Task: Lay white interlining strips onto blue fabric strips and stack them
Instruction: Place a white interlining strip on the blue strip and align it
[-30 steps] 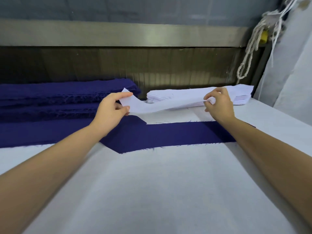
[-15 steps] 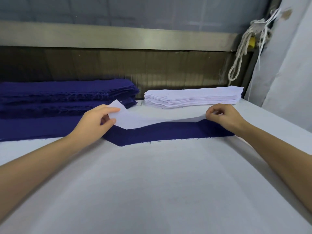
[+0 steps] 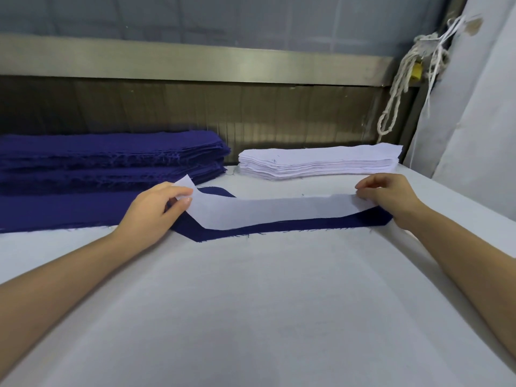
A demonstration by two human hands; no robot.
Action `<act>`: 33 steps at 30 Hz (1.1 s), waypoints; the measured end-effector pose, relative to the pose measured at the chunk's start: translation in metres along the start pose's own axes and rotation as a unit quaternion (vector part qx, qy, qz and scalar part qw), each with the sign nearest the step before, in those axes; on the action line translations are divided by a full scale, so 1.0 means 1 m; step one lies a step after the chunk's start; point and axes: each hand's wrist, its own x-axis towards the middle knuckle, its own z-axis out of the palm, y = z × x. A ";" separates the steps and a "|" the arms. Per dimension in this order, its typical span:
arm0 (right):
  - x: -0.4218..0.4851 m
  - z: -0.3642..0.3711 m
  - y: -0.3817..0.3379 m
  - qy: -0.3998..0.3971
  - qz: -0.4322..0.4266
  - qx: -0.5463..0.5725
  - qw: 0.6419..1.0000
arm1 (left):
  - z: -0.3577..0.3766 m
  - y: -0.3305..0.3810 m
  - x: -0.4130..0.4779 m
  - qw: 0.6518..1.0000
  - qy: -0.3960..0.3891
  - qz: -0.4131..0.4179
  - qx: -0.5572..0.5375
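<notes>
left hand (image 3: pixel 152 212) and right hand (image 3: pixel 389 195) each pinched an end of the white strip (image 3: pixel 273 212), which lay over the blue strip (image 3: pixel 293 225) on the table (image 3: pixel 251 303).

white interlining strip (image 3: pixel 268 212) over dark blue fabric strip (image 3: pixel 293 225).

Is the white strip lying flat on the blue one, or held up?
Partly down: the white strip sags onto the blue strip mid-length, while the left hand and right hand pinch its ends, left tip lifted.

Table (image 3: pixel 251 303) with blue stack (image 3: pixel 111 160), white stack (image 3: pixel 321 163)
</notes>
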 end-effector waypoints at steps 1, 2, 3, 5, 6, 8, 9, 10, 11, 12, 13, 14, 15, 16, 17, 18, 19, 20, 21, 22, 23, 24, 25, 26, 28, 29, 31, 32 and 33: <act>0.000 -0.001 0.000 0.004 -0.003 -0.002 1.000 | 0.000 0.000 0.000 1.000 0.007 0.000 -0.004; 0.000 -0.003 0.001 0.009 -0.009 -0.008 1.000 | -0.001 0.000 0.000 1.000 0.012 0.000 -0.005; 0.000 -0.004 0.001 0.013 -0.014 -0.011 1.000 | -0.001 0.000 0.000 1.000 0.017 -0.001 -0.004; -0.001 -0.008 0.001 0.016 -0.022 -0.008 1.000 | -0.002 0.000 -0.001 1.000 0.024 -0.008 -0.010; -0.001 -0.009 0.001 0.015 -0.026 -0.008 1.000 | -0.002 0.001 -0.001 0.999 0.029 -0.011 -0.020; -0.001 -0.011 0.000 0.008 -0.031 -0.014 0.999 | -0.004 0.002 -0.002 0.998 0.043 -0.014 -0.035; -0.001 -0.012 -0.001 0.004 -0.035 -0.017 0.999 | -0.005 0.003 -0.002 0.998 0.048 -0.016 -0.038; -0.001 -0.012 -0.001 0.001 -0.039 -0.021 0.999 | -0.005 0.003 -0.002 0.998 0.051 -0.020 -0.038; -0.002 -0.012 -0.001 -0.003 -0.041 -0.024 0.999 | -0.005 0.004 -0.003 0.998 0.051 -0.026 -0.036; -0.002 -0.011 -0.001 -0.009 -0.042 -0.027 0.999 | -0.005 0.004 -0.003 0.998 0.049 -0.033 -0.033; -0.002 -0.011 0.000 -0.015 -0.041 -0.031 0.999 | -0.006 0.004 -0.004 0.998 0.046 -0.038 -0.029; -0.003 -0.011 0.001 -0.021 -0.039 -0.040 0.998 | -0.006 0.003 -0.005 0.998 0.040 -0.038 -0.025; -0.003 -0.010 0.002 -0.023 -0.038 -0.057 0.997 | -0.007 0.002 -0.005 0.999 0.034 -0.033 -0.018; -0.002 -0.010 0.004 -0.022 -0.037 -0.081 0.996 | -0.007 0.001 -0.006 0.999 0.026 -0.026 -0.010; -0.001 -0.010 0.006 -0.019 -0.037 -0.111 0.993 | -0.008 0.000 -0.006 1.000 0.018 -0.017 -0.002; 0.000 -0.009 0.007 -0.015 -0.037 -0.137 0.990 | -0.008 -0.001 -0.006 1.000 0.011 -0.011 0.004; 0.000 -0.009 0.009 -0.013 -0.035 -0.154 0.987 | -0.008 -0.003 -0.006 1.000 0.006 -0.008 0.009; 0.001 -0.008 0.010 -0.010 -0.034 -0.161 0.986 | -0.007 -0.003 -0.006 1.000 0.002 -0.007 0.011; 0.001 -0.008 0.011 -0.006 -0.033 -0.164 0.986 | -0.007 -0.004 -0.006 1.000 -0.001 -0.008 0.012; 0.002 -0.008 0.012 -0.001 -0.034 -0.168 0.985 | -0.006 -0.005 -0.005 1.000 -0.004 -0.009 0.012; 0.003 -0.008 0.013 0.005 -0.037 -0.174 0.984 | -0.005 -0.006 -0.005 1.000 -0.005 -0.010 0.011; 0.003 -0.008 0.013 0.010 -0.040 -0.179 0.983 | -0.005 -0.006 -0.006 1.000 -0.006 -0.008 0.011; 0.004 -0.009 0.014 0.013 -0.041 -0.181 0.983 | -0.005 -0.007 -0.006 1.000 -0.006 -0.006 0.009; 0.005 -0.009 0.014 0.015 -0.041 -0.179 0.983 | -0.005 -0.007 -0.006 1.000 -0.007 -0.004 0.008; 0.005 -0.010 0.015 0.016 -0.036 -0.173 0.984 | -0.004 -0.008 -0.005 1.000 -0.011 -0.003 0.009; 0.006 -0.010 0.015 0.019 -0.034 -0.171 0.985 | -0.004 -0.009 -0.005 1.000 -0.013 -0.004 0.011; 0.007 -0.010 0.015 0.038 -0.040 -0.174 0.983 | -0.003 -0.010 -0.005 1.000 -0.015 -0.007 0.016; 0.007 -0.010 0.015 0.054 -0.051 -0.178 0.981 | -0.003 -0.010 -0.005 1.000 -0.015 -0.006 0.017; 0.007 -0.010 0.014 0.069 -0.064 -0.180 0.979 | -0.003 -0.010 -0.005 1.000 -0.013 -0.001 0.016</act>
